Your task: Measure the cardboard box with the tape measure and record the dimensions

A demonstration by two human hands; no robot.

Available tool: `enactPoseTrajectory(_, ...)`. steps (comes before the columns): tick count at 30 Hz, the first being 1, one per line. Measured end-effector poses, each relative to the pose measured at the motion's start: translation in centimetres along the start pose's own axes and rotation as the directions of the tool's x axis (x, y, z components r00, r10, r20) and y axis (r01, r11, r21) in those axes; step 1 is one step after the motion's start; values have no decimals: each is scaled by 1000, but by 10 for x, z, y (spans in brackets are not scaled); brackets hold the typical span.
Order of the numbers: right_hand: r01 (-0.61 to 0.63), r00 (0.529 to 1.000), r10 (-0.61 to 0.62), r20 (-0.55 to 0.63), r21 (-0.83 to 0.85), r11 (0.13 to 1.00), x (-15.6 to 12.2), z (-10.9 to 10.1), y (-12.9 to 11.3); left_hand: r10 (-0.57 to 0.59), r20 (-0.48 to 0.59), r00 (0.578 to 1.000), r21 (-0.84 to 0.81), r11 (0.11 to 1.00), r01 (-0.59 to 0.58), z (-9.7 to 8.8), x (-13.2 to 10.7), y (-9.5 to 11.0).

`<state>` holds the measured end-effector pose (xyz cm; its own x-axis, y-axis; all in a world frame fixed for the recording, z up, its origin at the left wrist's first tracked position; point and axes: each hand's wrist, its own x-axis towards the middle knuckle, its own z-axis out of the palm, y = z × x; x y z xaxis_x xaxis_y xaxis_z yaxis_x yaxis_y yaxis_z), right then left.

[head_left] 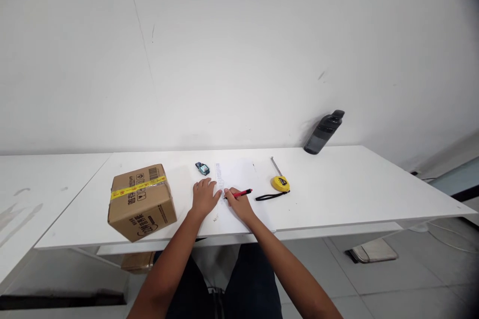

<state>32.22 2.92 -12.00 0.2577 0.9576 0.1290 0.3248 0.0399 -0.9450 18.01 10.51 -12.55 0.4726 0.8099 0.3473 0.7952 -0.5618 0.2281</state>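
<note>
A red pen with a dark end is gripped in my right hand, its tip down on a white sheet of paper. Small handwriting runs along the sheet's left side. My left hand lies flat with fingers spread at the paper's left edge, holding nothing. Just beyond it is a small watch-like device with a lit-looking face. To the right of the paper lies a yellow tape measure, a short length of blade pulled out and a black wrist strap beside it.
A taped cardboard box stands on the white table at the left. Near the wall at the back right is a dark water bottle. Another brown box shows below the table, and a flat pale object lies lower right.
</note>
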Motion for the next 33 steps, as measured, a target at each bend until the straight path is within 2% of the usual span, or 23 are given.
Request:
enactPoseTrajectory(8,22,1000,-22,10,78,997,3,-5,-4,-3,19,1000,-9,1000,4,-1,2,1)
enactPoseTrajectory(14,57,998,-57,13,30,998,7,-3,0,-6,22,1000,-16,1000,7,-1,2,0)
enactPoseTrajectory(20,75,995,-78,-57,-45,996,7,0,10,-9,18,1000,-25,1000,9,-1,2,0)
enactPoseTrajectory(33,95,994,-101,-37,-129,987,9,1,14,-3,17,1000,-33,999,3,1,2,-1)
